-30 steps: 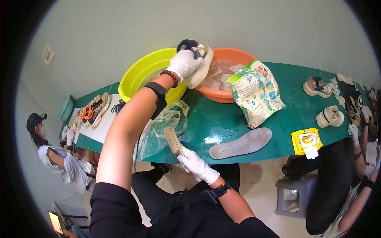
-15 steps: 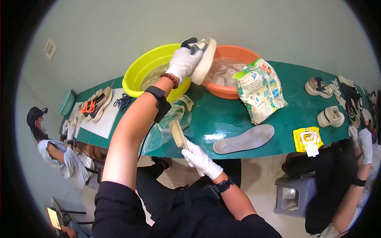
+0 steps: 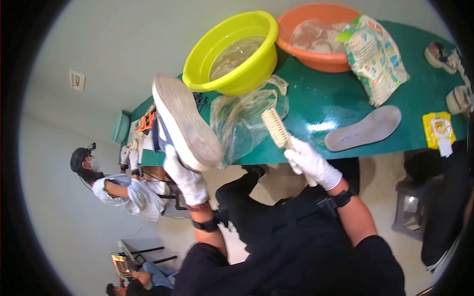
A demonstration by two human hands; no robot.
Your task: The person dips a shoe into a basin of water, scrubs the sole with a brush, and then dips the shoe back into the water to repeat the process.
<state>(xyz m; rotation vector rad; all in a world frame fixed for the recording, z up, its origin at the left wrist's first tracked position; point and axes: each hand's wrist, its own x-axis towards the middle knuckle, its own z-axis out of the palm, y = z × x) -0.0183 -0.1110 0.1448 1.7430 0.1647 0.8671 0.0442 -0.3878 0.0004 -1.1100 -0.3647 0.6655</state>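
My left hand [image 3: 183, 178], in a white glove, grips a white-soled shoe [image 3: 186, 123] by its upper. The sole faces me, and most of the upper is hidden behind it. Gloved too, my right hand [image 3: 310, 163] is closed round the handle of a scrubbing brush [image 3: 276, 129], whose pale bristles show above the fingers. Beyond the hands stand a yellow-green basin [image 3: 269, 54] and an orange basin [image 3: 323, 61], both with cloudy water. A grey insole [image 3: 365, 129] lies on the green table [image 3: 301, 106] to the right of the brush.
A crumpled clear plastic bag [image 3: 237, 123] lies below the yellow-green basin. A detergent bag [image 3: 375, 64] leans by the orange one. A yellow wipes packet [image 3: 438, 129] rests at the right edge. Other shoes are at both sides. A person [image 3: 126, 190] sits at the left.
My left hand has brought the shoe from over the basins down to the left, turning its sole toward me. The right hand still holds the brush. The camera view has shifted.
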